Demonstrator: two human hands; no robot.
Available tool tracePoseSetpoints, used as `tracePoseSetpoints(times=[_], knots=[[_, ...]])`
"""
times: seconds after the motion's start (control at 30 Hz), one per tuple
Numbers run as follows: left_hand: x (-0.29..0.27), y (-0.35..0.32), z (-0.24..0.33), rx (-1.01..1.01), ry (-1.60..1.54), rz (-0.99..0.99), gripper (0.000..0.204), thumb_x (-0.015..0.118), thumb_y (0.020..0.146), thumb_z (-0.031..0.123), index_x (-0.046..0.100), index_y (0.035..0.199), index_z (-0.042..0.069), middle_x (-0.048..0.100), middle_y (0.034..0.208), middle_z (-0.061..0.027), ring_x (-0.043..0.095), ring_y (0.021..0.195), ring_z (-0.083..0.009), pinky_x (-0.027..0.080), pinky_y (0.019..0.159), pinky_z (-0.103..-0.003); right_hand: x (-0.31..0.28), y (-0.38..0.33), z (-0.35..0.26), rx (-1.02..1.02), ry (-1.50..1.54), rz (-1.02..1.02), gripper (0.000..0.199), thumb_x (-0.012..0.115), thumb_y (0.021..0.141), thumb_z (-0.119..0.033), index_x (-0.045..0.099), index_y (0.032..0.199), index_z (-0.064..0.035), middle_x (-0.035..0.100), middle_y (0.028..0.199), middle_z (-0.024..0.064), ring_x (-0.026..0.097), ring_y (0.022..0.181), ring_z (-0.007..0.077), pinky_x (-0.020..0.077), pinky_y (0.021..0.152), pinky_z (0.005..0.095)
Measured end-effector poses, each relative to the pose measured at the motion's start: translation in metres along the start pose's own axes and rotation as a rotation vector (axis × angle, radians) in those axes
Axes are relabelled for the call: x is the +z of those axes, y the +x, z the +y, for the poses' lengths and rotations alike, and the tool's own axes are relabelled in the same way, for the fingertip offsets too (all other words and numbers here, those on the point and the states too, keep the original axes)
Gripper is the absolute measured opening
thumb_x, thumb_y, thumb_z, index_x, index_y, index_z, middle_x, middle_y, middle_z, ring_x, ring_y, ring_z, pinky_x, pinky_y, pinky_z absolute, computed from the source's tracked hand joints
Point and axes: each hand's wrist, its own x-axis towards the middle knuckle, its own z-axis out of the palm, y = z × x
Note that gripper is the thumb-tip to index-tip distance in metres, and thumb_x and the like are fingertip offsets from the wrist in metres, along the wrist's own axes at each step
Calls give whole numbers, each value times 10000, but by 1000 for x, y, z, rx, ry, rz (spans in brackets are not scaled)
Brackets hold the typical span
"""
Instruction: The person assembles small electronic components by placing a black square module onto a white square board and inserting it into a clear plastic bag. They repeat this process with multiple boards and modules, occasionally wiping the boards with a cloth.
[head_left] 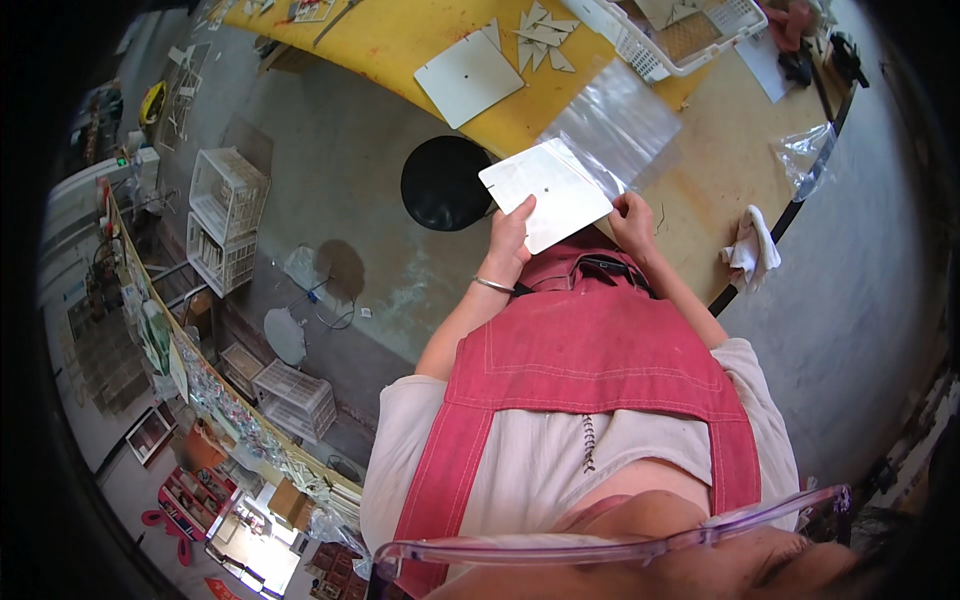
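Note:
A flat white square plate (540, 185) with rounded corners and a small dark mark at its middle is tilted in front of my apron. My left hand (511, 238) grips its near left edge, thumb on top. By the plate's right corner, my right hand (632, 222) has its fingers closed at the near edge of a clear plastic bag (615, 120). The bag lies flat over the table, partly behind the plate. Farther off on the yellow table (370, 50) rests another white plate (468, 80), with several pointed white pieces (543, 35) beside it.
A white plastic basket (688, 68) stands at the table's far side. A white cloth (750, 248) and a crumpled clear bag (806, 158) lie along the right edge. Beyond my left hand is a round black stool (444, 184). White crates (230, 195) are stacked at left.

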Motion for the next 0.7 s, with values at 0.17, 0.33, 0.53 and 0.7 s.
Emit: tracePoseSetpoints(times=[0.17,0.33,0.53,0.7], knots=[[7,-7,0,19,7,-4,430,618,943,58,511,1347,-45,628,1259,-169,657,1091,-303,561,916,-433,0,-5,5,61,99,8,103,634,784,-76,637,839,10,632,748,151,628,688,250,508,662,368],[9,-2,-9,87,21,50,424,618,944,59,513,1338,-56,630,1260,-157,654,1099,-293,554,918,-421,-6,-16,-36,-82,13,-19,111,644,793,-116,632,831,-12,635,790,162,642,715,306,512,674,407],[49,-15,-1,260,137,34,351,624,946,57,566,1269,-67,655,1205,-139,657,1029,-219,534,878,-343,-13,-6,-77,-60,-48,-148,169,636,815,-150,622,935,-33,656,858,171,664,797,337,521,714,443],[63,-24,9,311,276,21,335,641,937,85,599,1238,-57,679,1151,-124,661,995,-196,530,848,-330,-8,26,-82,-157,-156,7,325,608,863,-205,537,1148,-66,665,946,185,657,842,401,500,736,495]])
